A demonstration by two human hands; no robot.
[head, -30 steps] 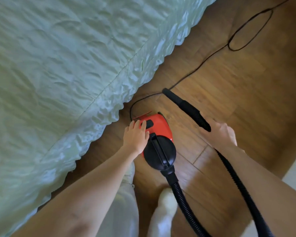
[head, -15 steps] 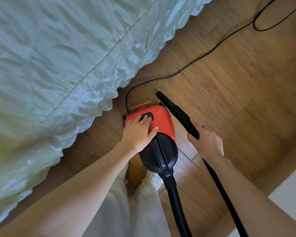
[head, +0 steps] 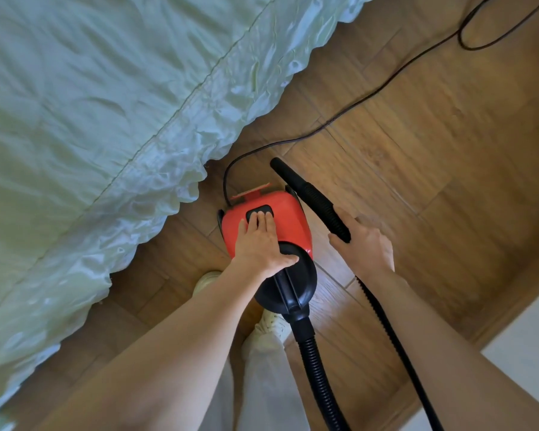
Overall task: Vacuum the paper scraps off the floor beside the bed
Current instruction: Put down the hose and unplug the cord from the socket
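Since a moment ago the left hand [head: 259, 241] has slid onto the red vacuum [head: 266, 225] at centre frame, straight fingers [head: 262, 217] pressing its black switch [head: 260, 212]. Right hand [head: 367, 244] grips the nozzle [head: 308, 194] (no paper scraps visible on the floor [head: 417, 169]). Powering on; next, aim the nozzle along the bed [head: 106, 104].

**Surroundings Outside the Work Zone**

A pale strip of flooring [head: 523, 346], lighter than the wood planks, occupies the lower-right corner and meets them along a straight diagonal edge. A light-coloured shoe [head: 269, 326] stands on the planks near the bottom centre, its laced top facing up. A second shoe toe [head: 204, 279] shows just to its left. Light trouser legs [head: 262, 384] run from the shoes down to the bottom edge.
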